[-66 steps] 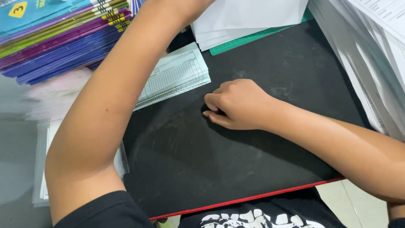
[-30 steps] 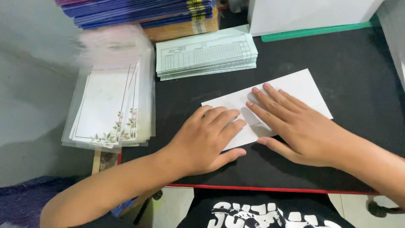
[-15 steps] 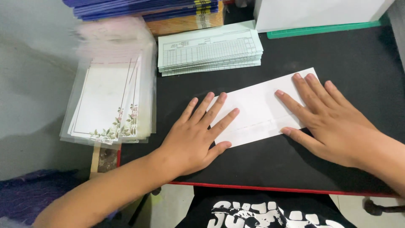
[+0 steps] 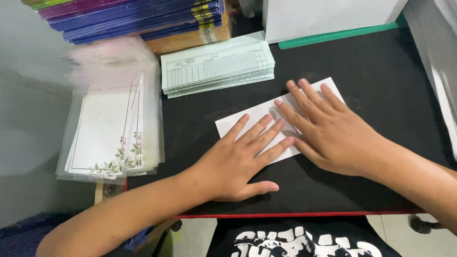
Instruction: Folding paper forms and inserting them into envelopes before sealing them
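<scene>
Head view, looking straight down on a black mat (image 4: 381, 81) with a red front edge, and both hands are flat on a white folded sheet (image 4: 247, 116) that lies slanted across the middle of it. Left hand (image 4: 240, 159) is spread wide, palm down, fingers fanned over the lower left part of the sheet, gripping nothing, thumb resting on the mat below the paper. Right hand (image 4: 331, 131) is also open and flat, fingers extended over the upper right part, index finger lying close beside the left fingertips. Just behind the sheet, well clear of the fingers, sits a neat stack of pale green ruled forms (image 4: 216, 66), printed with a fine grid of lines. Further back on the left, a thick pile of thin booklets (image 4: 128, 19) in blue, purple and green, with yellow-and-black striped marks on their spines, resting on a brown block. Off the mat's left edge, a bundle of clear plastic sleeves (image 4: 112, 128) holds white cards with thin line borders and a flower sprig in the lower corner. Top centre, a tall stack of plain white paper (image 4: 328, 16) stands on a green cutting mat (image 4: 333, 35). More white sheets blur past the right edge.
</scene>
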